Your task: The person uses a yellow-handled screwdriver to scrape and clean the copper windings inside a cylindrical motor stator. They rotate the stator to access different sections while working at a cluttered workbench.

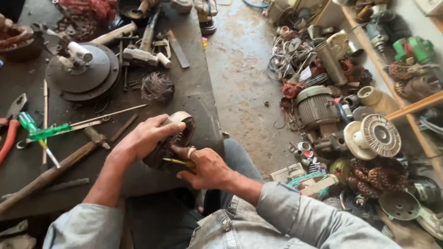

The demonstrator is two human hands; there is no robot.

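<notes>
My left hand [143, 138] grips the top of a round motor stator [177, 133] with dark windings, holding it tilted on the edge of the dark workbench [194, 92]. My right hand [205, 168] holds a thin yellow-handled tool [174, 161] whose tip points into the stator's windings. A ring shows on one right finger. Both arms wear grey denim sleeves.
On the bench lie a hammer [55, 168], a green screwdriver [44, 132], red-handled pliers [8, 133], a round grey motor cover [83, 71] and a wire clump [157, 86]. To the right, the concrete floor is piled with motors [317, 110], fan covers [374, 136], wire coils and parts.
</notes>
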